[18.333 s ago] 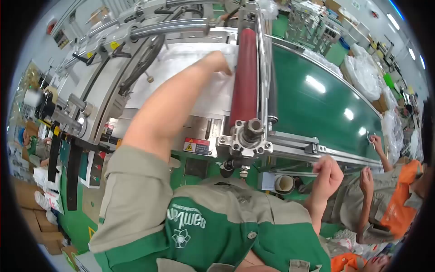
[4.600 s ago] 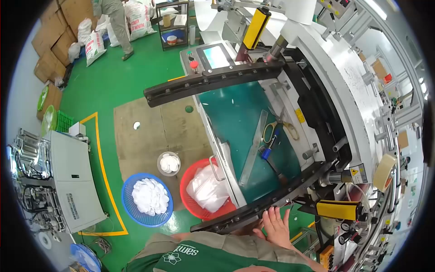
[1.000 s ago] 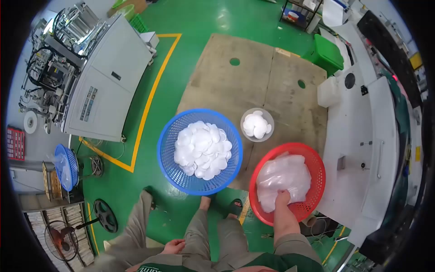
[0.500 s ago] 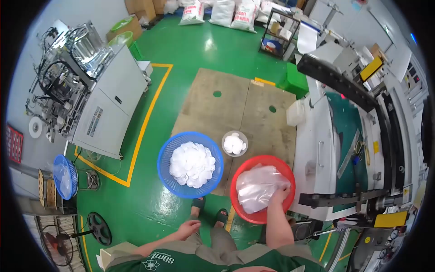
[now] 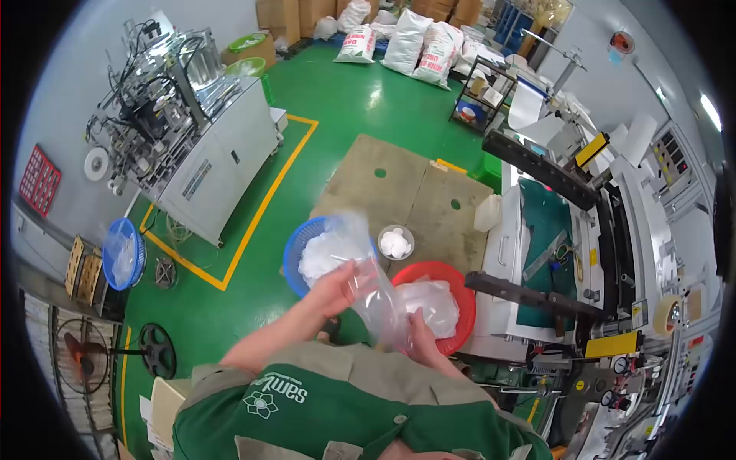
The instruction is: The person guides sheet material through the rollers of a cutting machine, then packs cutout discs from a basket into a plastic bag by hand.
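Note:
A clear plastic bag (image 5: pixel 377 300) stretches between my two hands in front of my body. My left hand (image 5: pixel 335 290) is closed on the bag's left side, and its upper end flares out, blurred, over the blue basket (image 5: pixel 291 264). Lower down, my right hand (image 5: pixel 420 336) grips the bag's other end. White round pieces (image 5: pixel 313 259) fill the basket, partly hidden behind the bag. More clear bags (image 5: pixel 437 305) lie in the red basin (image 5: pixel 469 310) just beyond my right hand. Between basket and basin stands a small bowl (image 5: pixel 385 254) with white round pieces (image 5: pixel 395 243).
A wooden board (image 5: pixel 360 180) with holes lies on the green floor. To the left stands a machine (image 5: pixel 222 172) inside yellow lines. On the right, a workbench (image 5: pixel 491 268) carries dark bars and a green mat (image 5: pixel 537 230). White sacks (image 5: pixel 406 42) stand at the back.
My right hand has come out of the red basin with a clear bag and moved left towards my body. My left hand has risen from my lap and taken hold of the bag.

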### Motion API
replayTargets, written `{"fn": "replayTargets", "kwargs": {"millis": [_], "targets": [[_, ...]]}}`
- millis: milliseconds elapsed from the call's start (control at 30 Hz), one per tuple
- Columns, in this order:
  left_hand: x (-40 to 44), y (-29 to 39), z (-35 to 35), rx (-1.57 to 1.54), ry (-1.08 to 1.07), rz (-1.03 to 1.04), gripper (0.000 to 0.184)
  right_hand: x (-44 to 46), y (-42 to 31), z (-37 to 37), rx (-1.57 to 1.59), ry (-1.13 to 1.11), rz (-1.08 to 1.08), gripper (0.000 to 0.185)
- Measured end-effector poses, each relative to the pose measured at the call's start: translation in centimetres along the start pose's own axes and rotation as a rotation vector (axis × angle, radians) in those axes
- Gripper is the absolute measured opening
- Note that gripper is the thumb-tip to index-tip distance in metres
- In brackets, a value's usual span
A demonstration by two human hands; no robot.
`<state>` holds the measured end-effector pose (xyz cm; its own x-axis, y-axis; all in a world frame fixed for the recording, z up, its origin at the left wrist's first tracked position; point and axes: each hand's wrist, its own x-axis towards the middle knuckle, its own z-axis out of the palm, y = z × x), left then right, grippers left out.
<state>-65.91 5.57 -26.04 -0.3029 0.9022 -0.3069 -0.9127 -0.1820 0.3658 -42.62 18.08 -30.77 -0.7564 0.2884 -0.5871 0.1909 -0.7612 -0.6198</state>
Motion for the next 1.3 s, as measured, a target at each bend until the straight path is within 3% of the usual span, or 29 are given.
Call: {"fn": "replayTargets", "kwargs": {"millis": [33,133,200,300,333,367,400,467,567,633,667,800,867,900,967,1033,1100,1167,1233,1267,1300], "targets": [[-1.2,0.5,1.5,-0.048,-0.026,0.060,0.029,0.4,-1.2,0.8,0.031,-0.075,0.104,0.065],[-4.0,0.5,4.1,0.034,-0.238,-0.004,0.039,-0.7,-4.3,7.0,0.081,-0.169,0.215,0.079],[-5.9,0.7,5.9,0.048,-0.250,0.014,0.043,0.0,-5.0,7.7,0.305,-0.561,0.216,0.067],[-8.1,1.5,4.4,0.179,-0.239,0.067,0.048,4.4,-3.2,4.5,0.186,-0.618,0.228,0.058],[-8.5,2.3,3.2,0.134,-0.308,0.130,0.046,4.0,-3.8,3.7,0.229,-0.684,0.246,0.046],[-8.8,3.1,2.6,0.090,-0.380,0.190,0.045,4.5,-3.8,3.1,0.229,-0.689,0.243,0.046],[-10.3,3.9,5.1,0.127,-0.168,0.258,0.037,5.4,-3.3,2.0,0.292,-0.624,0.203,0.044],[-10.7,5.2,3.4,0.119,-0.218,0.307,0.033,7.3,-1.5,0.8,0.296,-0.453,0.103,0.044],[-9.3,7.6,0.1,0.064,-0.378,0.369,0.033,6.3,-2.2,5.1,0.365,-0.600,0.157,0.048],[-8.2,9.9,-0.2,0.042,-0.479,0.284,0.068,8.4,-1.7,7.3,0.405,-0.569,0.182,0.058],[-8.0,11.3,-0.4,0.103,-0.396,0.236,0.080,8.3,-2.4,9.9,0.433,-0.471,0.196,0.064],[-5.1,18.0,-3.7,0.136,-0.458,0.136,0.088,12.7,-2.5,12.7,0.288,-0.307,0.213,0.066],[-3.8,22.4,-5.9,0.145,-0.512,0.122,0.082,14.9,-2.9,12.6,0.259,-0.252,0.180,0.062],[-3.4,24.8,-6.3,0.158,-0.557,0.127,0.076,14.7,-3.8,14.3,0.161,-0.146,0.058,0.057],[-3.2,29.3,-6.2,0.048,-0.501,-0.035,0.051,13.8,-6.3,17.6,0.055,-0.022,-0.065,0.052],[-2.1,32.6,-7.2,0.113,-0.650,0.052,0.032,12.9,-8.4,20.5,-0.036,-0.054,-0.320,0.052],[-1.4,35.6,-7.4,0.162,-0.753,0.088,0.025,12.7,-8.3,22.5,0.333,-0.152,-0.445,0.062],[0.0,37.5,-7.2,0.176,-0.857,0.071,0.026,12.7,-8.1,27.3,0.401,-0.083,-0.292,0.090],[2.0,37.3,-8.0,0.115,-0.933,0.008,0.031,13.7,-7.4,31.0,0.340,-0.172,0.032,0.093],[2.7,37.6,-7.9,0.056,-1.012,-0.034,0.036,14.5,-7.2,31.6,0.343,-0.164,0.028,0.093],[3.1,38.1,-8.0,0.050,-1.016,-0.039,0.036,15.3,-7.0,31.9,0.599,-0.276,-0.030,0.095]]}}
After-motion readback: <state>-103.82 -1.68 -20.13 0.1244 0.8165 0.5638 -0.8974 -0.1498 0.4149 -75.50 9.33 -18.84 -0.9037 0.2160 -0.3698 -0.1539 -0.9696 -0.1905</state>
